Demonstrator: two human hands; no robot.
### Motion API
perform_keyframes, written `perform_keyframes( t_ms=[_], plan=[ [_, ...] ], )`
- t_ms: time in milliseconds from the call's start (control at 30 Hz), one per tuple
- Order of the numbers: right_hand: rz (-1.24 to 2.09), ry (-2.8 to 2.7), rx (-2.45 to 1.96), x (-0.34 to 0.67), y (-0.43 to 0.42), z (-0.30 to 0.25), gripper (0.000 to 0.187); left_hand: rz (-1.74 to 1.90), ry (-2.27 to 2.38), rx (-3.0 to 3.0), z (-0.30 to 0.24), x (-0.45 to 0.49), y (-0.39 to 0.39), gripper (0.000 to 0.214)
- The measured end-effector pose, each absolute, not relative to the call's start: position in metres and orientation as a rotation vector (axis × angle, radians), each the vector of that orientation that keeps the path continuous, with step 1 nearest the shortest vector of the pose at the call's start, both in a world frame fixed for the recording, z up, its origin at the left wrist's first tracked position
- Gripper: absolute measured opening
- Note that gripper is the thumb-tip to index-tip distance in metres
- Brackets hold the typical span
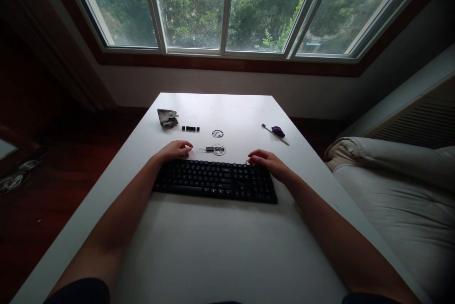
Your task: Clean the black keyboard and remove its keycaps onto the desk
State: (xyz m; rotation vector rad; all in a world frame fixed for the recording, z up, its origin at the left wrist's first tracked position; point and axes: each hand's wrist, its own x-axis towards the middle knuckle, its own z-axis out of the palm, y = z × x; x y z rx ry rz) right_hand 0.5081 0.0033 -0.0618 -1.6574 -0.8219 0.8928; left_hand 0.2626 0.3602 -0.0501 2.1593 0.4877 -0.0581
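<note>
A black keyboard (215, 180) lies across the middle of the white table (213, 247). My left hand (176, 149) rests at the keyboard's far left corner with its fingers curled under, nothing visible in them. My right hand (266, 161) lies on the keyboard's far right corner, fingers bent down onto the top row of keys. Just beyond the keyboard, between my hands, lies a wire keycap puller (212, 149). A short row of black keycaps (190, 128) sits further back.
A crumpled grey cloth (167, 117) lies at the table's far left. A small wire ring (217, 133) is near the keycaps. A thin brush with a purple piece (276, 132) lies at the right. A pale cushion (391, 185) sits right of the table, windows behind.
</note>
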Motion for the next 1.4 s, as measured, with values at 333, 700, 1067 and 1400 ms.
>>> perform_keyframes(
  t_ms=[333,700,1067,1400],
  plan=[
    [0.868,-1.085,-1.776,0.507,0.019,-0.060,0.035,-0.227,0.406,2.194,-0.037,0.253,0.364,0.060],
    [0.359,-1.529,-2.129,0.492,0.097,-0.038,0.026,-0.365,0.326,2.345,-0.017,0.251,0.357,0.055],
    [0.185,-1.840,-2.284,0.484,0.179,-0.067,0.027,-0.347,0.451,2.209,-0.004,0.233,0.369,0.054],
    [0.163,-1.724,-2.141,0.509,0.157,-0.077,0.014,-0.435,0.709,2.146,-0.014,0.201,0.416,0.054]
  ],
)
